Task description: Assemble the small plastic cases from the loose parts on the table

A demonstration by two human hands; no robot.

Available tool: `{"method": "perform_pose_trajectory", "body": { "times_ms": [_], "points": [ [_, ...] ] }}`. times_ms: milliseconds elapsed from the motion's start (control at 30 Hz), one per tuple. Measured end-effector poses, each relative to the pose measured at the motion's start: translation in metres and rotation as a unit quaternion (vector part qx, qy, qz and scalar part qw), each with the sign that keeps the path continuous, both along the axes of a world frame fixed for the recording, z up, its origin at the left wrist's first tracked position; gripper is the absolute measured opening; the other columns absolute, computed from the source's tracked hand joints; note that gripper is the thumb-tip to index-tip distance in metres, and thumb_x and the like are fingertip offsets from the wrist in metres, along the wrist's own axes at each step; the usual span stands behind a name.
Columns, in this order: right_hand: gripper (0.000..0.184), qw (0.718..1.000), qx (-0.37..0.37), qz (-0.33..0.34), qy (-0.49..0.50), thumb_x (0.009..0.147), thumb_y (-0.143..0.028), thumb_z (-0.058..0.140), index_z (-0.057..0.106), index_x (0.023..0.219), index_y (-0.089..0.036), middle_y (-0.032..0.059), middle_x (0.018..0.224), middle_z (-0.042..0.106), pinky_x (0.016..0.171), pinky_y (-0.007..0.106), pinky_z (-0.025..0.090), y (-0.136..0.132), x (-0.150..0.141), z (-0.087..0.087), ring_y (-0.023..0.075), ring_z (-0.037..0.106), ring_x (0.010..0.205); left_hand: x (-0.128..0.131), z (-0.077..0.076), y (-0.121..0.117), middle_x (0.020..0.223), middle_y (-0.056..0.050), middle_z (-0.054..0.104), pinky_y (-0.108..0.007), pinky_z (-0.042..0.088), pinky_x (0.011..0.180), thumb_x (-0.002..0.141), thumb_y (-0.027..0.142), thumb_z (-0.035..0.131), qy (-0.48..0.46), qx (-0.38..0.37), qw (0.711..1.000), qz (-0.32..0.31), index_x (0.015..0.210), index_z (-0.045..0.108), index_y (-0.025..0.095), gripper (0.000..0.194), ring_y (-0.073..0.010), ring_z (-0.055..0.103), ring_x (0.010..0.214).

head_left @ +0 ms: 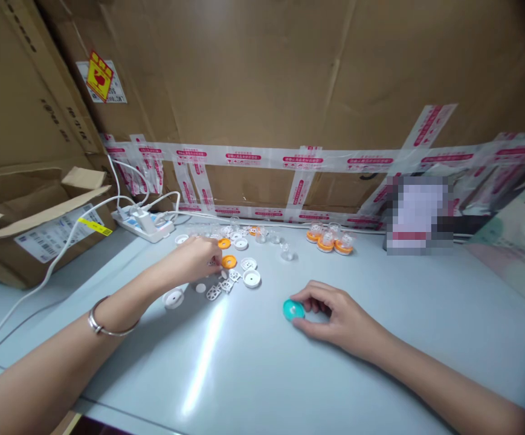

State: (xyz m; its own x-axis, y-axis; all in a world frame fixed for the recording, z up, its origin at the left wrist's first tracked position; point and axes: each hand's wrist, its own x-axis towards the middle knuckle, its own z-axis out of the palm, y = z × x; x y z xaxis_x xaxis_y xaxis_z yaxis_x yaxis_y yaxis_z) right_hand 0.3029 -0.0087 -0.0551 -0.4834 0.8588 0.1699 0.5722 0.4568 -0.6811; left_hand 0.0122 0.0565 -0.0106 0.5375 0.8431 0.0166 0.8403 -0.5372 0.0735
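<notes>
My right hand [334,317] rests on the grey table [253,362], thumb and fingers closed round a teal round cap [293,310]. My left hand [196,258], with a metal bracelet [103,326] on the wrist, reaches into a scatter of small parts, its fingers curled over them next to an orange ring [228,261]. What the fingers pinch is hidden. White discs [252,278] and white lattice pieces [219,290] lie just to the right of that hand. Three orange-based clear assemblies [330,240] stand further back.
A white power strip [147,225] with a plug and cables lies at the back left. An open cardboard box [40,232] sits at the left edge. Taped cardboard walls [262,121] close off the back. A blurred object [418,220] stands back right.
</notes>
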Motion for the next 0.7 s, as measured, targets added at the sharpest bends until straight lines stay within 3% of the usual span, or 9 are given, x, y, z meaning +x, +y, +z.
{"method": "perform_pose_trajectory", "body": {
  "times_ms": [267, 533, 700],
  "points": [
    [0.015, 1.0, -0.002, 0.008, -0.007, 0.073, -0.023, 0.063, 0.065, 0.087, -0.02, 0.0004, 0.074, 0.055, 0.062, 0.025, 0.043, 0.0, 0.001, -0.001, 0.0137, 0.054, 0.068, 0.004, -0.003, 0.001, 0.08, -0.005, 0.067, -0.025, 0.04, 0.067, 0.075, 0.019, 0.056, -0.008, -0.025, 0.999, 0.022, 0.078, 0.071, 0.02, 0.015, -0.0187, 0.06, 0.075],
    [0.016, 1.0, 0.0, 0.014, -0.005, 0.072, -0.022, 0.062, 0.065, 0.088, -0.02, 0.0003, 0.074, 0.054, 0.062, 0.024, 0.042, 0.0, 0.001, -0.001, 0.0135, 0.053, 0.068, 0.002, -0.01, 0.008, 0.074, -0.003, 0.068, -0.023, 0.04, 0.064, 0.076, 0.031, 0.058, -0.019, -0.028, 0.998, 0.046, 0.077, 0.072, 0.021, 0.017, -0.0173, 0.061, 0.071],
    [0.017, 1.0, -0.004, 0.017, -0.004, 0.072, -0.022, 0.063, 0.065, 0.089, -0.019, 0.0006, 0.075, 0.055, 0.062, 0.025, 0.042, 0.0, 0.001, -0.001, 0.0134, 0.053, 0.069, 0.005, -0.013, 0.009, 0.073, -0.004, 0.068, -0.023, 0.039, 0.063, 0.077, 0.028, 0.057, -0.005, -0.031, 0.998, 0.049, 0.077, 0.071, 0.02, 0.017, -0.0167, 0.06, 0.07]
  ]
}}
